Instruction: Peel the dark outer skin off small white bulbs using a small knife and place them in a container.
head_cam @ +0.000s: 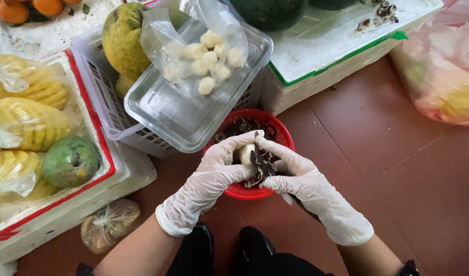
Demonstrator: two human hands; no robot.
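Left hand: the left hand [214,171], in a thin white disposable glove, is curled, its fingers [239,140] arched over and pinching closed.
Right hand: the right hand [301,176], gloved alike, faces it, thumb and forefinger closed, fingertips [265,145] touching the left's.
Forearms: both bare, rising from the lower edge and converging toward the middle.
Wrists: bent inward, glove cuffs bunched.
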